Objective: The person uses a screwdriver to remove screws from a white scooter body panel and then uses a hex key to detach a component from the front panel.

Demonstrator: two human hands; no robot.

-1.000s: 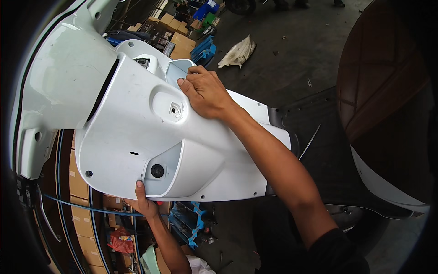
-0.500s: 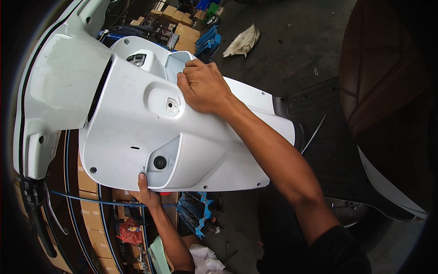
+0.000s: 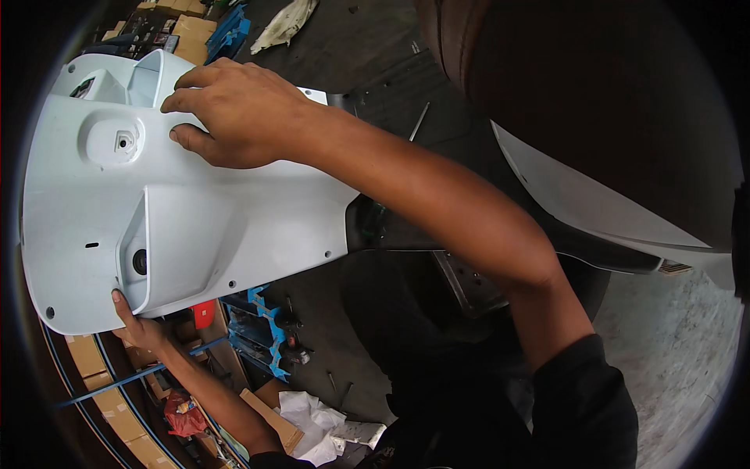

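A white scooter leg-shield panel fills the left half, with two pockets, screw holes and a recessed mount. My left hand grips its lower edge beside the lower pocket, thumb on the face and fingers partly hidden behind. My right hand rests on or just over the panel by the upper pocket, fingers curved and apart, nothing visibly in them. Under my right forearm a screwdriver with a dark green handle lies on the black footboard.
The brown seat and white side body are at right. Below lie blue crate-like items, shelves with cardboard boxes, a red bag and white wrapping. A pale panel lies on the floor beyond.
My view has swung, so the panel sits further left and the handlebar has left view. My right hand's fingers have loosened and spread from the upper pocket's rim. My left hand still holds the edge.
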